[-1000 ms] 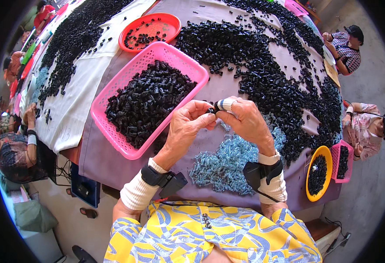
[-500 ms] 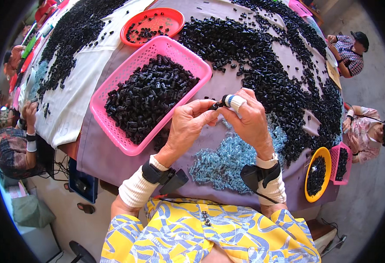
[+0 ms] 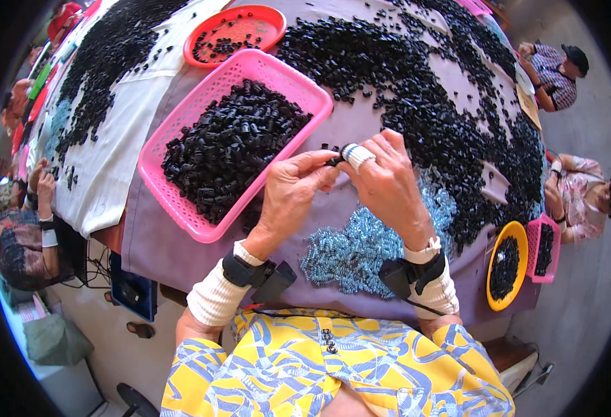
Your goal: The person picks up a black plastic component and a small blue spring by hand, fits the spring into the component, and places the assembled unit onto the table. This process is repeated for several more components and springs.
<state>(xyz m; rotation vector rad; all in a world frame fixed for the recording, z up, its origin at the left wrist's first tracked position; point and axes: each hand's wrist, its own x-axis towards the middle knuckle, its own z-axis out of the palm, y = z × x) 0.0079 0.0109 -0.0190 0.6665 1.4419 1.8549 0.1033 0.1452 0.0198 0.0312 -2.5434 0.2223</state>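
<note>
Over the lilac cloth my two hands meet above the table's near part. My left hand [image 3: 286, 198] is closed, its thumb and forefinger pinching a small black plastic part [image 3: 334, 160]. My right hand [image 3: 391, 182] is closed against the same part from the other side, with a white knitted sleeve [image 3: 358, 157] on one finger. The fingers hide most of the part. Close to my left hand stands a pink basket [image 3: 175, 221] heaped with black plastic pieces [image 3: 232, 149]. Below and beside my right hand lies a pile of pale blue springs [image 3: 347, 257].
A wide heap of black pieces [image 3: 430, 118] spreads over the far and right table. A red plate [image 3: 250, 28] sits behind the basket; a yellow plate [image 3: 494, 292] and a small pink basket [image 3: 553, 243] stand right. Other people [image 3: 559, 73] sit around.
Both hands stay together, the right one turned slightly more over the part. The view has shifted a little, so the basket and plates appear slightly higher.
</note>
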